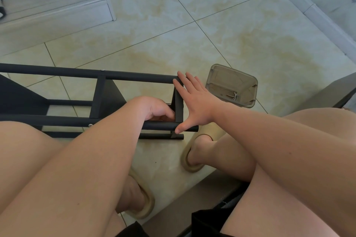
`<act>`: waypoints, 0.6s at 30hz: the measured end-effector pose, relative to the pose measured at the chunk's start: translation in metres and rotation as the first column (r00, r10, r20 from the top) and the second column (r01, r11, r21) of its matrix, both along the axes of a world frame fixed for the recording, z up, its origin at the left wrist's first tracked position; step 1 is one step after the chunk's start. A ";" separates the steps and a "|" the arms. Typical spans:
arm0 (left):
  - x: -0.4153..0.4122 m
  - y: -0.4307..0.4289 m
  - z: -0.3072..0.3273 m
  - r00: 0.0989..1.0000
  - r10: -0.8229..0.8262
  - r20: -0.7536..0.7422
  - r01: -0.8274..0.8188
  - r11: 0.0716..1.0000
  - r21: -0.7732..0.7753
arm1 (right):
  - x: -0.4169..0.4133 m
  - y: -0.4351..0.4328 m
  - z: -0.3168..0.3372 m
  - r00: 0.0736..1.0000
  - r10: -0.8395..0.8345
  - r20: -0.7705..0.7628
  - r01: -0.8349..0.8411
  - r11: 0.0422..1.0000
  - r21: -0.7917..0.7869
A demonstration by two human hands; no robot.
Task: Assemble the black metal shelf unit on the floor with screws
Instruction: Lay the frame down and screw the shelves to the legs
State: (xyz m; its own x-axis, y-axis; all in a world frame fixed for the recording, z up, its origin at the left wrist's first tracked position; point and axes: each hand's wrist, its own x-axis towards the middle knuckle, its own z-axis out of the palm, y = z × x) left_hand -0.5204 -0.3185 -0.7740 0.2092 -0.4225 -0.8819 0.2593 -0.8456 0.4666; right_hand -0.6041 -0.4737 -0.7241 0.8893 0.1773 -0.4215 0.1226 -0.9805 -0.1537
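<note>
While the black shelf unit (107,100) is lying sideways on the floor (212,34), the right hand (194,100) is bracing its end with fingers spread flat, and the left hand (154,109) is curling inside the frame, can't tell if holding anything.

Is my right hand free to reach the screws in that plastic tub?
Probably yes: the open tub with the screws sits beside the right hand, nothing between. That hand presses on the shelf frame, so it must let go first.
</note>
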 end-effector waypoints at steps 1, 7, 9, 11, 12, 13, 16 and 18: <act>-0.001 0.000 0.002 1.000 0.000 -0.007 0.000 1.000 -0.021 | 0.000 0.000 0.000 1.000 0.000 -0.002 0.000 1.000 0.000; -0.002 -0.001 0.004 0.999 0.038 -0.037 -0.041 0.996 -0.085 | 0.000 0.000 0.002 1.000 0.001 -0.010 -0.001 1.000 0.004; -0.003 -0.001 0.005 0.998 0.036 -0.056 -0.041 0.996 -0.081 | 0.000 0.000 0.002 1.000 0.001 -0.008 -0.001 1.000 0.004; -0.001 0.000 0.003 0.997 0.014 -0.071 -0.018 0.998 -0.053 | 0.000 0.000 0.002 1.000 0.001 -0.010 -0.001 1.000 0.003; -0.001 0.000 0.002 0.998 -0.008 -0.064 0.006 0.999 -0.035 | -0.001 0.000 0.002 1.000 0.000 -0.010 0.000 1.000 0.003; 0.000 0.001 0.001 0.998 -0.030 -0.055 0.030 1.000 -0.008 | -0.001 0.000 0.002 1.000 0.000 -0.008 0.000 1.000 0.002; 0.000 0.000 -0.002 0.999 -0.023 -0.043 0.024 1.000 0.010 | -0.001 0.001 0.002 1.000 0.003 -0.006 -0.003 1.000 -0.001; 0.000 -0.001 -0.003 0.999 -0.002 -0.033 0.002 1.000 -0.007 | -0.001 0.000 0.002 1.000 0.003 -0.002 -0.003 1.000 0.000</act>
State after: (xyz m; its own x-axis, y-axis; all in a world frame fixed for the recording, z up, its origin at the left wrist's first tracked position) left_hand -0.5205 -0.3194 -0.7769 0.1791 -0.4286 -0.8856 0.2732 -0.8430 0.4633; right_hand -0.6046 -0.4734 -0.7225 0.8881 0.1798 -0.4231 0.1252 -0.9801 -0.1538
